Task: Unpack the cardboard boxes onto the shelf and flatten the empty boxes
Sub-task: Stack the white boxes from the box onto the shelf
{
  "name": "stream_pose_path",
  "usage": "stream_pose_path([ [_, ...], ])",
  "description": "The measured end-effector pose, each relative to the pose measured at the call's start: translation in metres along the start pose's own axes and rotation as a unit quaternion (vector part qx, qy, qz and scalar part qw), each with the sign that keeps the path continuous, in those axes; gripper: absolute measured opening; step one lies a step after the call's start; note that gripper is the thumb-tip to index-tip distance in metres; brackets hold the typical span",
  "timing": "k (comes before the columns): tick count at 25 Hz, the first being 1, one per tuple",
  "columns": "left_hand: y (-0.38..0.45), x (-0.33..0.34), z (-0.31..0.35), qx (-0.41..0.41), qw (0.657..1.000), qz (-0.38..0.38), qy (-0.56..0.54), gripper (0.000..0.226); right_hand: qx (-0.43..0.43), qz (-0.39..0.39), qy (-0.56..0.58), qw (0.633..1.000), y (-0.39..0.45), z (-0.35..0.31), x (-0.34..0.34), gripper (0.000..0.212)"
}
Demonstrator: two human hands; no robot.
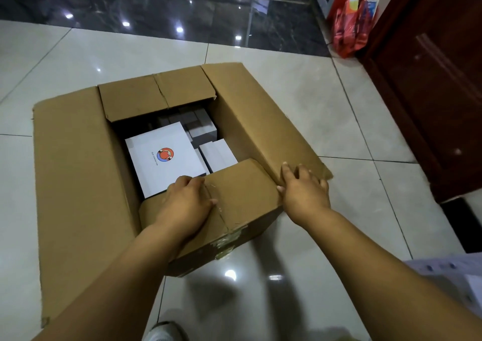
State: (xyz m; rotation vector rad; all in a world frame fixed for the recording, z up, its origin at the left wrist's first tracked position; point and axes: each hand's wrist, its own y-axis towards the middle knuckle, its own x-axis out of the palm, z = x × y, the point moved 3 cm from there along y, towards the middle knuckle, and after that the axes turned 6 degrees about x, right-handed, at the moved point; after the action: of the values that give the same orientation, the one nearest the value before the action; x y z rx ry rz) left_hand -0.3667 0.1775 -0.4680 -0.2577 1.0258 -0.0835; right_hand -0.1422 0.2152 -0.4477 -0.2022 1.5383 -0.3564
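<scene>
Nearest me, a white shoe (163, 331) peeks out on the glossy pale tiled floor (352, 210), and both bare forearms reach forward from there to the big brown corrugated cardboard box (75, 184) sitting on the tiles.

The left hand (186, 201) lies on the near brown flap (242, 194), fingers curled over its inner edge and gripping it beside a strip of clear tape. The right hand (303, 188) rests just to the right of it, fingers spread and fairly straight, pressing flat on the base of the long right-hand flap (260, 121), which runs away from the person.

Directly beyond the left hand's fingers, down in the opening, lies the flat white carton with a red-and-blue round logo (164, 162), its long side running away from the hand; plain white smaller cartons (217, 154) sit beyond the near flap, between the two hands. I judge the left hand is nearer the logo carton, but the near flap overhangs its closest edge and wants folding back first.

Further off, the far flap (156, 92) tilts over the opening, narrowing the room to lift straight up. The wide left flap (70, 163) lies splayed outward. Beyond the right hand stand red packets (349, 32) and a dark wooden door (430, 79). No shelf is visible.
</scene>
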Motion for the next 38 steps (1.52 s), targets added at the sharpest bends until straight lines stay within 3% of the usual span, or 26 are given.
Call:
stream_pose_path([
  [4,0.004,0.004,-0.006,-0.009,0.998,-0.028,0.059,0.064,-0.006,-0.048,0.100,0.994,0.003,0.001,0.012,0.050],
  [8,0.004,0.004,-0.004,-0.033,0.995,-0.051,0.076,0.064,-0.013,-0.044,0.166,0.985,0.000,-0.005,0.023,0.039],
  [16,-0.001,-0.005,0.002,-0.041,0.997,-0.004,0.058,0.061,0.008,-0.055,0.129,0.990,-0.007,-0.001,0.019,0.049],
  [21,-0.018,-0.029,0.017,0.012,0.989,0.117,0.089,0.068,-0.039,0.060,0.114,0.991,-0.030,-0.022,-0.023,0.048],
  [24,-0.034,-0.050,0.029,0.043,0.980,0.172,0.094,0.052,-0.101,0.146,0.114,0.977,-0.048,-0.039,-0.053,0.048],
  [28,-0.061,-0.075,0.051,0.091,0.972,0.202,0.076,0.030,-0.196,0.151,0.112,0.962,-0.064,-0.053,-0.077,0.049],
  [34,-0.102,-0.088,0.071,0.097,0.982,0.156,0.039,0.014,-0.219,0.166,0.062,0.959,-0.099,-0.046,-0.088,0.040],
  [38,-0.117,-0.084,0.070,0.104,0.991,0.043,-0.067,0.011,-0.210,0.094,0.071,0.970,-0.120,-0.030,-0.092,0.029],
])
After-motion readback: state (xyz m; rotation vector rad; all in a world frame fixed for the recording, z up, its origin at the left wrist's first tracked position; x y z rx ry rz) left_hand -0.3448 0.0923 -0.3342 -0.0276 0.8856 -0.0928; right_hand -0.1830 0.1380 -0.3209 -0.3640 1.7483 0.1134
